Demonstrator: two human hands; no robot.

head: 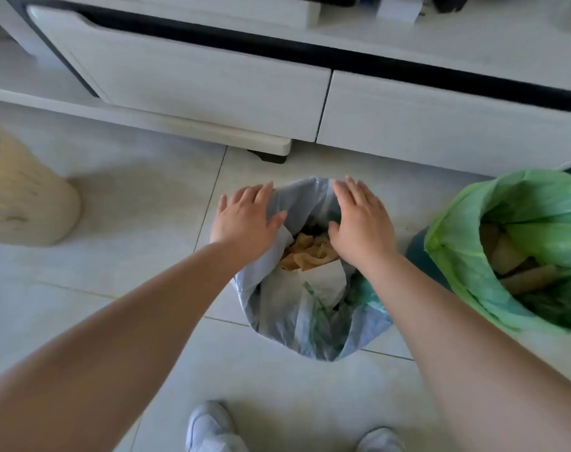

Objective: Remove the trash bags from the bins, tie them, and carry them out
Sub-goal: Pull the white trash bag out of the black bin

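A grey trash bag lines a bin on the tiled floor in the middle of the view, its edge folded over the rim. Crumpled brown paper and white paper lie inside. My left hand rests flat on the bag's far left rim, fingers spread. Over the far right rim lies my right hand, fingers extended, holding nothing. To the right stands a second bin with a green trash bag, open, with cardboard pieces inside.
A white low cabinet with drawers runs across the back, close behind both bins. A beige cylindrical container stands at the left. My two white shoes are at the bottom edge, near the grey bag.
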